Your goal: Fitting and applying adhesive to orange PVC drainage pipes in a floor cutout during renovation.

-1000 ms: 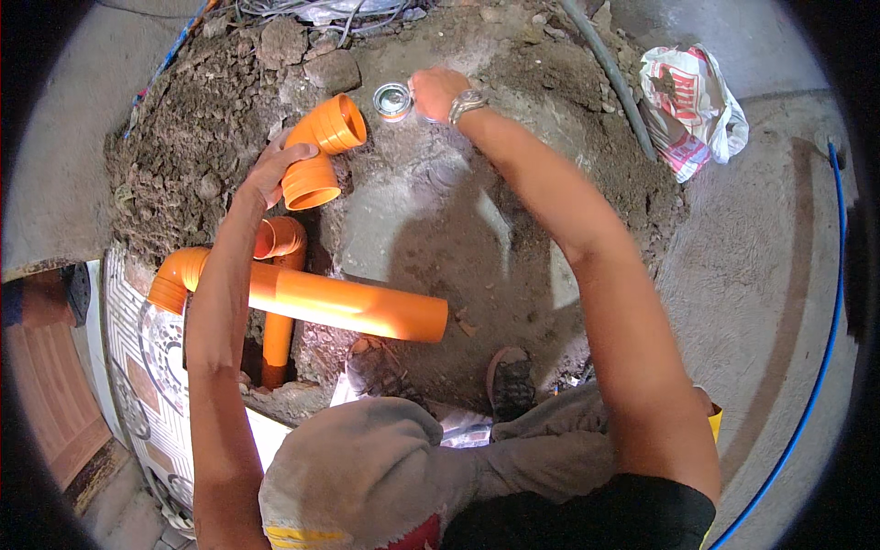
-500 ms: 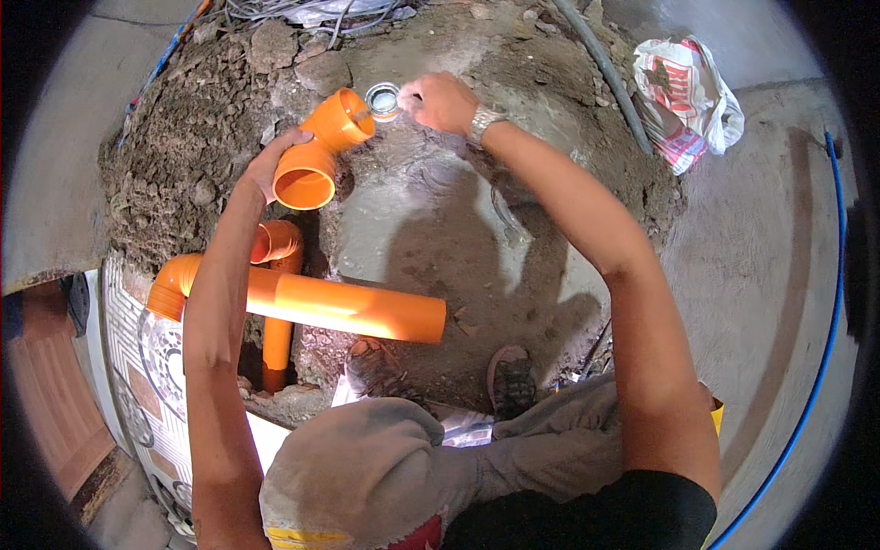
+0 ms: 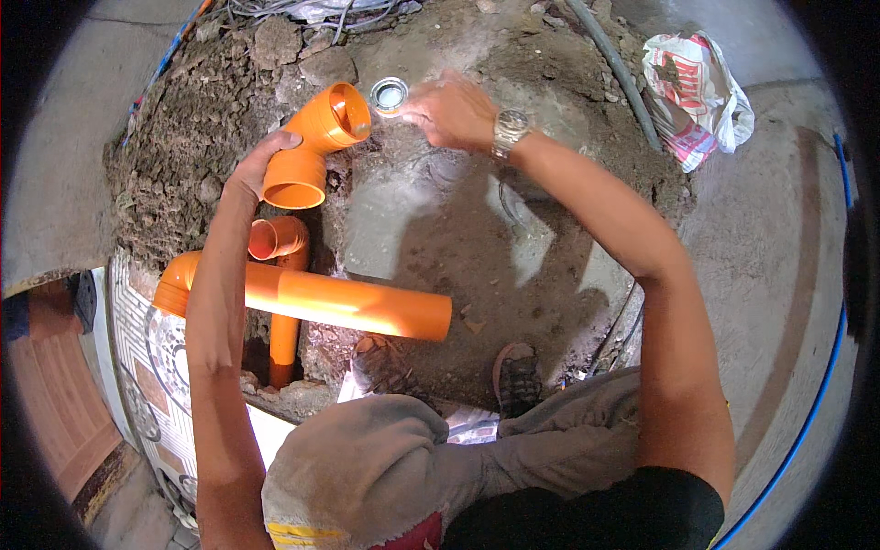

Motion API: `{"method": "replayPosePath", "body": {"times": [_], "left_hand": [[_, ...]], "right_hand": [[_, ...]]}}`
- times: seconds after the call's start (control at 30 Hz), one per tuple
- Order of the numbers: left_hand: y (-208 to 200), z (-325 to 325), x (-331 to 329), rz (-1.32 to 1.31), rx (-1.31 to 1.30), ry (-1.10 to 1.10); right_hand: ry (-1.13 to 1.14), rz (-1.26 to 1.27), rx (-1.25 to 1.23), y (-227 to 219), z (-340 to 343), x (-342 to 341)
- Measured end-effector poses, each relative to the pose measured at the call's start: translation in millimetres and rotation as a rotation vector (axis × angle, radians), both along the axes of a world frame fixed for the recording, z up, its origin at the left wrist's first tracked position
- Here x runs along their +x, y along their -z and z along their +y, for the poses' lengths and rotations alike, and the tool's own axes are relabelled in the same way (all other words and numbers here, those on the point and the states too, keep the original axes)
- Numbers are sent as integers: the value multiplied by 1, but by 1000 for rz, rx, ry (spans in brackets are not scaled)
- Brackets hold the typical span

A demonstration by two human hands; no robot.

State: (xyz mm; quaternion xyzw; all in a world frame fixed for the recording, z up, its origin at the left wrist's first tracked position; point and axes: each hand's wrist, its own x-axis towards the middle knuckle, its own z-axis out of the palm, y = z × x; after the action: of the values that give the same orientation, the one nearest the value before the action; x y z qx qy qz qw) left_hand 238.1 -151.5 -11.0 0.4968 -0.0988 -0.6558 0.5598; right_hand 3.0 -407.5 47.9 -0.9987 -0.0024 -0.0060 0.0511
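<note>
Head view: left hand point(image 3: 261, 165) grasping two-mouthed orange pipe fitting point(image 3: 312, 137), thumb on top, other fingers mostly hidden. Fitting just left of small round tin point(image 3: 389, 95), one mouth facing rightward. Right hand point(image 3: 454, 112) blurred, just right of tin, fingers bent; cannot tell whether they grip anything. Long orange pipe point(image 3: 357, 307) crosses over second orange pipe point(image 3: 284, 353).

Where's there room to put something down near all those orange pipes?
There's bare grey ground between the long orange pipe and the right hand, and more floor below the white bag, beside the right elbow. It's crowded on the left: the left hand holds an orange fitting near other orange pipes, by piled dirt.
</note>
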Motion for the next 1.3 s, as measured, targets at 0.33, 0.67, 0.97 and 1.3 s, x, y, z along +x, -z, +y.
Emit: {"method": "replayPosePath", "body": {"times": [0.33,0.67,0.97,1.3], "left_hand": [[-9,-18,-19,-301,-214,-27],[-19,-12,-24,-265,-194,-15],[-13,-10,-21,-443,-168,-2],[-8,-7,-23,-361,-166,0]], "right_hand": [[508,-297,903,0,17,13],[153,-433,104,-1,3,-8],[-36,-243,378,-5,28,-16],[284,-186,917,-2,19,-9]]}}
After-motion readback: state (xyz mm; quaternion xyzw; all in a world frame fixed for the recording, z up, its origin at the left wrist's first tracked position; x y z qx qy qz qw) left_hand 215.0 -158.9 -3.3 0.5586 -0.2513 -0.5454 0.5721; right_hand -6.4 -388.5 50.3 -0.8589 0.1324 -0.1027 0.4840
